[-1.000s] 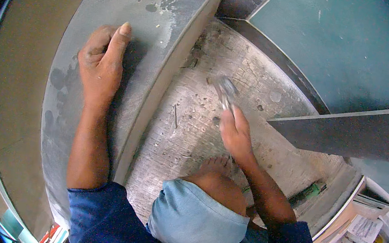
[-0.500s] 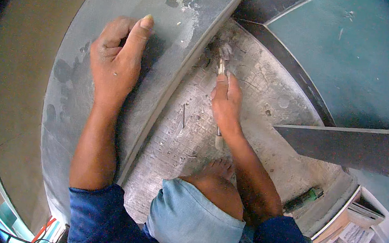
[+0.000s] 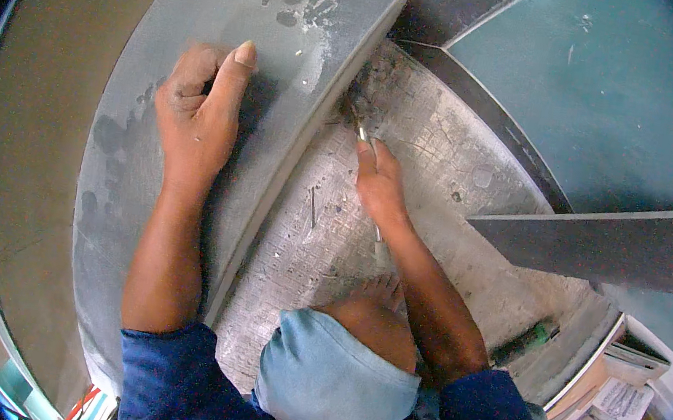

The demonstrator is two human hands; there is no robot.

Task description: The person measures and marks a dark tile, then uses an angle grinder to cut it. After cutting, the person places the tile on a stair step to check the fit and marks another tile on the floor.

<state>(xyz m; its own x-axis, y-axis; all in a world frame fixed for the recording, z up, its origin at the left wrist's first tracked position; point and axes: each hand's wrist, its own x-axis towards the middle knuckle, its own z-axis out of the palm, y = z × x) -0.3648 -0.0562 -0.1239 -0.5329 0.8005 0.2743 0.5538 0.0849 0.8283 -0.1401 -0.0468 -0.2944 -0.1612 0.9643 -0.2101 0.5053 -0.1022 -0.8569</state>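
My left hand [image 3: 204,108] lies on a grey slab [image 3: 274,100], fingers curled under and thumb stretched along the surface; nothing shows in it. Dark wet-looking marks spot the slab near the hand. Thumb and fingers of my right hand [image 3: 379,182] are closed round a slim metal pen-like tool [image 3: 363,134]. Its pale rear end shows below the hand. The thin tip points away from me, at a dark patch [image 3: 353,97] where the worn, scratched base [image 3: 287,263] meets the slab's edge; whether it touches is hard to tell.
A dark upright strip [image 3: 595,244] juts in from the right. Beyond a curved dark band is a teal surface [image 3: 597,100]. A thin nail-like piece [image 3: 313,207] and a green-and-black tool [image 3: 527,341] lie on the base. A cluttered white box [image 3: 609,399] stands lower right.
My right hand and its tool have moved slightly nearer and to the left, toward the slab's edge. The whole view has shifted a little; my left hand keeps its curled pose on the slab.
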